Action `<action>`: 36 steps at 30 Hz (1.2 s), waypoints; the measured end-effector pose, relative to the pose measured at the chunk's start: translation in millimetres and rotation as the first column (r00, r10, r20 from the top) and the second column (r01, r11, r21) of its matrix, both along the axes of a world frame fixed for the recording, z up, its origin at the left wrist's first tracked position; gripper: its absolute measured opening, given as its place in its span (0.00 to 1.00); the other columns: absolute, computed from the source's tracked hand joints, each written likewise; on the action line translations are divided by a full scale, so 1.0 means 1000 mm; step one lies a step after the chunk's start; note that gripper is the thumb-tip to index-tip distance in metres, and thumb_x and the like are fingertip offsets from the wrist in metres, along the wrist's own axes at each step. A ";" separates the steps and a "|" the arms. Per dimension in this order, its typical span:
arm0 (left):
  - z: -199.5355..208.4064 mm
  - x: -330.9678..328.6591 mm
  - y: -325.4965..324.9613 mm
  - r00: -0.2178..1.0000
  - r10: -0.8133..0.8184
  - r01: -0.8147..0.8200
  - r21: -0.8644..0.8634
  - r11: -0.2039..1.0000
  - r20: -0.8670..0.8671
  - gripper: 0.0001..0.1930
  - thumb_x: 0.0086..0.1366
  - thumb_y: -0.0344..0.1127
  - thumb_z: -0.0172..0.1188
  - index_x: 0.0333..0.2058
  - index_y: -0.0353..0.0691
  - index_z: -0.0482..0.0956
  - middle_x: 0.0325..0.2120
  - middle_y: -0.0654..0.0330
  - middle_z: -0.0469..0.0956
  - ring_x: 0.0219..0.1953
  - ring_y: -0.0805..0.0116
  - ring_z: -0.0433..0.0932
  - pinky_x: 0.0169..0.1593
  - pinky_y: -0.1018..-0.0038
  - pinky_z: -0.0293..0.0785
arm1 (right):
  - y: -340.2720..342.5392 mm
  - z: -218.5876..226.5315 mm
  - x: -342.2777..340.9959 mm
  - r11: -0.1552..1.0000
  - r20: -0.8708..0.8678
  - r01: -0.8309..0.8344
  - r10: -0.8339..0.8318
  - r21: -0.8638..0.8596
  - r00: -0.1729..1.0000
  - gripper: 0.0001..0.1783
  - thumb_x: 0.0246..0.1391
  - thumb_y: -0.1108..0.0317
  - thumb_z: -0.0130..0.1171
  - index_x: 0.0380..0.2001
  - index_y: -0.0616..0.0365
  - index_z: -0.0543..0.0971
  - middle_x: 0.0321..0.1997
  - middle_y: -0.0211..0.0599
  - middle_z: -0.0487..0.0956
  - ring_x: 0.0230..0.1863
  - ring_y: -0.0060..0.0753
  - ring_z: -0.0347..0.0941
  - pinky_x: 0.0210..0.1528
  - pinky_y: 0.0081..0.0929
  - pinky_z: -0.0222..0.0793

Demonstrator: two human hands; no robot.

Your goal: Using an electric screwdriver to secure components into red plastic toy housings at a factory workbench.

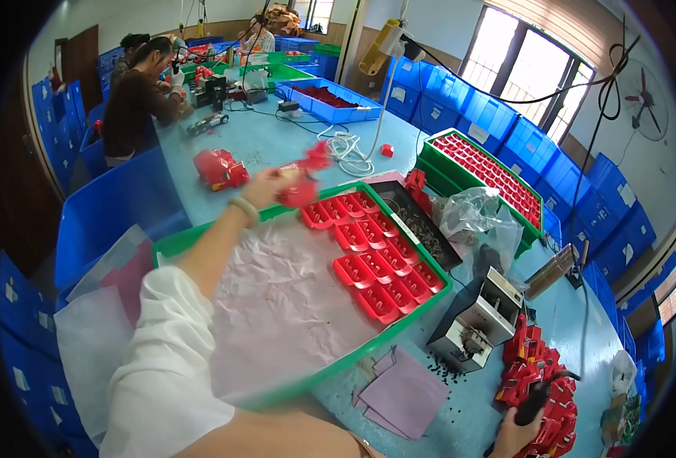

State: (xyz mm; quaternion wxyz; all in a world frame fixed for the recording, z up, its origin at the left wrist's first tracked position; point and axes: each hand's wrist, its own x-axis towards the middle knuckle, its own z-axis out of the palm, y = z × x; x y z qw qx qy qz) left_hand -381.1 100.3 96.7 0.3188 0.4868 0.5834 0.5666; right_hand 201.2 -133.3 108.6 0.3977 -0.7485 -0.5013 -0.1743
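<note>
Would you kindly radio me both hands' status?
Left hand: holding blurred red part, near green tray. Right hand: gripping black tool by red pile. Grey boxlike device between tray and pile.

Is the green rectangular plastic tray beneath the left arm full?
The green tray is partly filled: red plastic parts line its right side; its pale paper liner shows bare at left.

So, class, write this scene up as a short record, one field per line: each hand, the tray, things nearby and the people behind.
Left hand: holds a red piece, blurred, near the tray's far edge
Right hand: holds a black-handled tool beside a heap of red parts
Tray: green tray, pale liner, rows of red cups at its right
Nearby: lilac sheets; black-and-metal device
People: co-workers toward the table's far end
</note>
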 end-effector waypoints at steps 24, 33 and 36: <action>-0.059 -0.130 0.001 0.842 0.185 -0.502 -0.610 0.613 -0.508 0.24 0.60 0.51 0.49 0.40 0.33 0.75 0.31 0.47 0.77 0.31 0.60 0.77 0.32 0.67 0.74 | 0.019 -0.086 -0.002 0.809 0.011 0.116 -0.134 -0.576 0.991 0.15 0.43 0.62 0.55 0.34 0.57 0.79 0.30 0.54 0.78 0.35 0.55 0.75 0.38 0.45 0.70; -0.066 -0.100 0.037 0.886 -0.123 -0.170 -0.560 0.810 -0.448 0.22 0.53 0.47 0.53 0.36 0.31 0.79 0.34 0.49 0.79 0.33 0.58 0.78 0.40 0.67 0.71 | 0.020 -0.081 -0.009 0.745 0.008 0.132 -0.168 -0.653 0.986 0.15 0.43 0.60 0.53 0.34 0.56 0.78 0.32 0.52 0.78 0.36 0.56 0.75 0.39 0.44 0.69; -0.092 -0.131 0.040 0.836 0.101 -0.373 -0.424 0.825 -0.539 0.22 0.52 0.47 0.56 0.36 0.31 0.79 0.34 0.48 0.78 0.36 0.58 0.77 0.42 0.66 0.70 | 0.019 -0.081 -0.010 0.739 0.001 0.123 -0.163 -0.662 0.987 0.15 0.43 0.61 0.53 0.34 0.56 0.78 0.32 0.53 0.78 0.36 0.56 0.74 0.39 0.44 0.69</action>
